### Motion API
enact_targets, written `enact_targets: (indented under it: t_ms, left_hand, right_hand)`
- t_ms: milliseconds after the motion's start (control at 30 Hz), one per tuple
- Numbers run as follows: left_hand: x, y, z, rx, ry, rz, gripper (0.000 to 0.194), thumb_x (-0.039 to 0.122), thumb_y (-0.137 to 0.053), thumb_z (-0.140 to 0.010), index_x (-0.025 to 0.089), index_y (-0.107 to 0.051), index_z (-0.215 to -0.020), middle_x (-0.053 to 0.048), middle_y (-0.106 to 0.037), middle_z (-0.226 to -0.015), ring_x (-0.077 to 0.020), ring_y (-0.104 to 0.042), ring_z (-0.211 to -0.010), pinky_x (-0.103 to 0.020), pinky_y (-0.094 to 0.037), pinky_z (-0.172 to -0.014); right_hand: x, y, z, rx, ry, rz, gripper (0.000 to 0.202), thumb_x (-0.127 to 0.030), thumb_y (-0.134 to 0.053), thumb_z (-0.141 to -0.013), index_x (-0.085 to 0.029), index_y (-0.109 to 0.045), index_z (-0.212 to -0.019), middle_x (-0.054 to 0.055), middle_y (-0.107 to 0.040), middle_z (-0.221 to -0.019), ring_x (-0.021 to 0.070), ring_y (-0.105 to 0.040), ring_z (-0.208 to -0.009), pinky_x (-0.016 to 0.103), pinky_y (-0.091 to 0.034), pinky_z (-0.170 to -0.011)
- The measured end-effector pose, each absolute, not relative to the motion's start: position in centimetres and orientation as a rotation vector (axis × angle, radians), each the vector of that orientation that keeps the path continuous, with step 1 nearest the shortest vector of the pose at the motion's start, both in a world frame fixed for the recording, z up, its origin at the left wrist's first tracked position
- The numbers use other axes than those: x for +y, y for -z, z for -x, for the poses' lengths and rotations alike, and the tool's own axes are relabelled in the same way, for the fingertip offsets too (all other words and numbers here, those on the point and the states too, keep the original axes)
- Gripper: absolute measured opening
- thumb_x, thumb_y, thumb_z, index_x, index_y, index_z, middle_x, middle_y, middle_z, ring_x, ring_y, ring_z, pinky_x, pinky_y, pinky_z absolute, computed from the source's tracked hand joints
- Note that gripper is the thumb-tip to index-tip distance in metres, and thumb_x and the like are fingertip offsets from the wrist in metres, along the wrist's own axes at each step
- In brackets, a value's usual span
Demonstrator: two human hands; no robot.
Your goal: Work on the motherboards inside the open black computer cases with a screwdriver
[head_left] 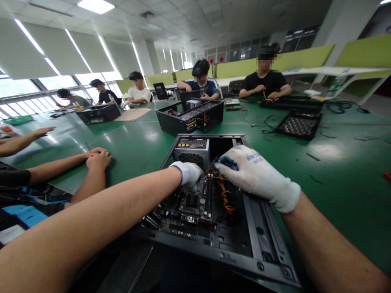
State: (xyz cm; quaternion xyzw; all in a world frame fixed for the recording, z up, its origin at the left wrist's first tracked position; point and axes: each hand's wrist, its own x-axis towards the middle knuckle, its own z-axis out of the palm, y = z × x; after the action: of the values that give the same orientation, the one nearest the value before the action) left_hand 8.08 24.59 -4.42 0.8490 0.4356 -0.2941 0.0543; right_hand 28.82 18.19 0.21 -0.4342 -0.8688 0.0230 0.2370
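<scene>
On the green bench (345, 171) lies an open computer case (236, 260); inside, the left hand (191, 174) reaches low beside the power box (195, 156), the right hand (255, 173) curls over coloured wires (225, 197). Whether either grips anything, I cannot tell; movement here calls for care around the wires

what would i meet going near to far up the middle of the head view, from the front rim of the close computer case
Near rim of the open case → circuit board → power supply → second open case → person in a blue top
</scene>
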Motion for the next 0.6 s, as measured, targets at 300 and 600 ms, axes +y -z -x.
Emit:
enact_targets:
  t_ms: [300, 600]
  left_hand:
    - [23.5, 2.8, -8.2, 1.428, 0.614, -2.55, 0.079, 0.047, -0.084, -0.067, 0.013, -0.062, -0.135, -0.018, -0.071, -0.133, -0.0351, -0.07, -0.12, -0.039, -0.056, -0.102]
    - [19.3, -1.8, -6.4, 1.359, 0.094, -2.686, 0.039, 0.047, -0.047, -0.097, 0.016, -0.066, -0.113, -0.015, -0.076, -0.119, -0.0303, -0.074, -0.11, -0.038, -0.056, -0.093]
  right_hand:
    - [18.1, 1.1, -29.4, -2.006, -0.047, 1.214, 0.051, -0.056, -0.059, -0.095, -0.019, -0.067, -0.129, 0.017, -0.065, -0.139, 0.035, -0.056, -0.132, 0.054, -0.042, -0.114]
    - [12.9, 5.4, -32.6, -1.553, -0.963, 1.244, 0.079, -0.066, -0.061, -0.092, -0.03, -0.042, -0.161, 0.005, -0.053, -0.16, 0.0321, -0.047, -0.149, 0.045, -0.042, -0.122]
